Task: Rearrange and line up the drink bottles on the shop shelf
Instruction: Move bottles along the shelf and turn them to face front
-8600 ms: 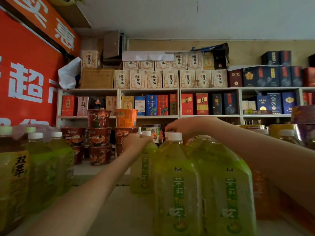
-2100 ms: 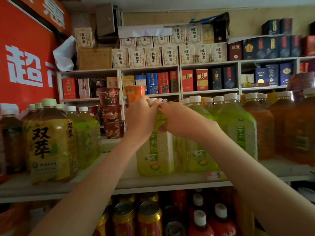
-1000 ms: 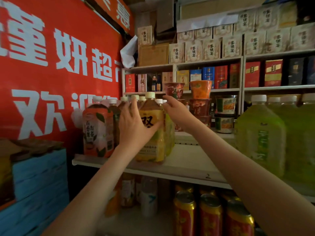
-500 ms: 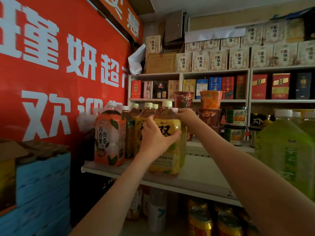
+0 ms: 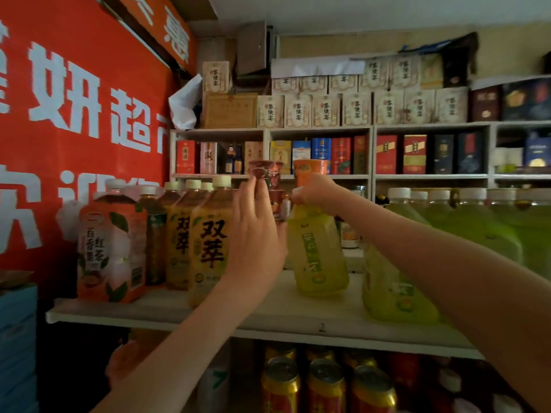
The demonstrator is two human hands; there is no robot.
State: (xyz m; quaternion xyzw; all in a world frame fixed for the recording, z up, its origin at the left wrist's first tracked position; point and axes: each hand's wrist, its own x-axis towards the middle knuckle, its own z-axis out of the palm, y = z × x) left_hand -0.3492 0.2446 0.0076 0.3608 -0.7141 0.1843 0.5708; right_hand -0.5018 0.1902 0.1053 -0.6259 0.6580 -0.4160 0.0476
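Observation:
A white shop shelf (image 5: 298, 315) carries big drink bottles. My right hand (image 5: 313, 192) grips the neck of a yellow-green tea bottle (image 5: 319, 248), which tilts with its base just above the shelf. My left hand (image 5: 253, 234) is flat and open, fingers up, between that bottle and a yellow bottle with black characters (image 5: 208, 242); whether it touches the yellow one I cannot tell. Further yellow bottles (image 5: 179, 239) and an orange-and-white bottle (image 5: 111, 251) stand to the left. Green bottles (image 5: 393, 287) fill the right side.
A red banner with white characters (image 5: 74, 114) covers the left wall. Stacked instant-noodle cups (image 5: 268, 174) stand behind my hands. Boxed goods (image 5: 328, 110) fill the back shelves. Red and gold cans (image 5: 325, 386) sit on the lower shelf. A blue crate (image 5: 18, 347) stands at the lower left.
My left hand has let go of the yellow bottle and opened flat beside it. My right hand has pulled a yellow-green bottle out from behind to the right and tilted it.

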